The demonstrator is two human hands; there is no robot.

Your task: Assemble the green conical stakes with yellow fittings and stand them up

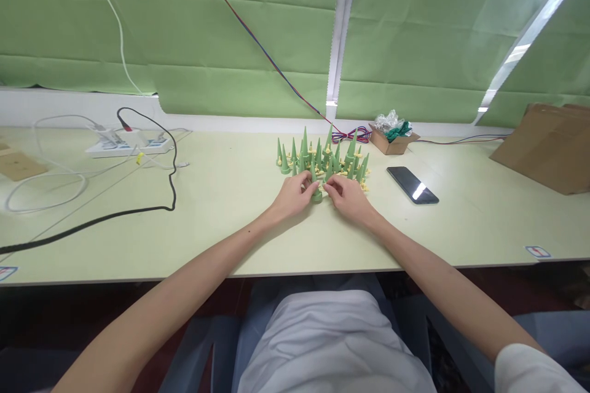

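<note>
Several green cones with small yellow pieces stand in a group on the pale table. At the front of the group, my left hand has its fingers closed round one green cone with a round base. Just to the right of that cone, my right hand is pinched, its fingertips close to a small yellow piece whose outline is too small to make out. The cones behind are partly hidden by my fingers.
A black phone lies right of the cones. Behind it sits a small cardboard box with plastic and green material. A larger brown box stands far right. A power strip and cables occupy the left.
</note>
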